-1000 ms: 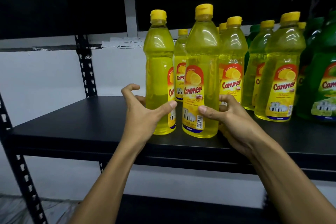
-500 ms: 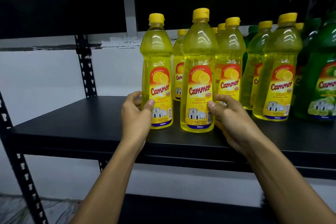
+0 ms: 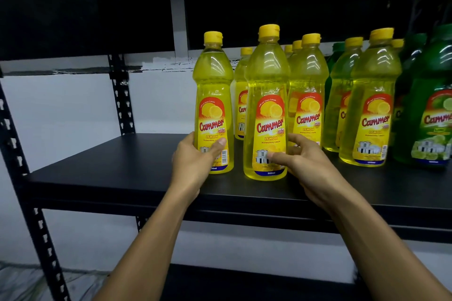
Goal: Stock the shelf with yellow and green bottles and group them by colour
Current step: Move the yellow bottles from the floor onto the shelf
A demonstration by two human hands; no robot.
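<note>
Hands first: your left hand (image 3: pixel 195 159) grips the leftmost yellow bottle (image 3: pixel 213 105) at centre frame, your right hand (image 3: pixel 303 164) pinches its neighbour (image 3: pixel 267 105). Labels face out; release next. Green bottles (image 3: pixel 437 110) stand grouped far right on the shelf (image 3: pixel 110 166).

Left front yellow bottle (image 3: pixel 213 105): "Cammer", "NEW", "LEMON" read on red-and-yellow label; "Dishwashing" partly covered by thumb; "...00ml" seen on blue band at bottom.

Middle front yellow bottle (image 3: pixel 267 105): "Cammer", "NEW", "LEMON", "Dishwashing Liquid" read on label; "900ml" read on blue band.

Third yellow bottle (image 3: pixel 308 95): "Cammer", "LEMON" read; small line below too blurred.

Right yellow bottle (image 3: pixel 374 105): "Cammer", "LEMON" read.

Green bottle (image 3: pixel 437 105): "Camme..." read, cut off at picture edge.

Back bottles: letters mostly hidden.
</note>
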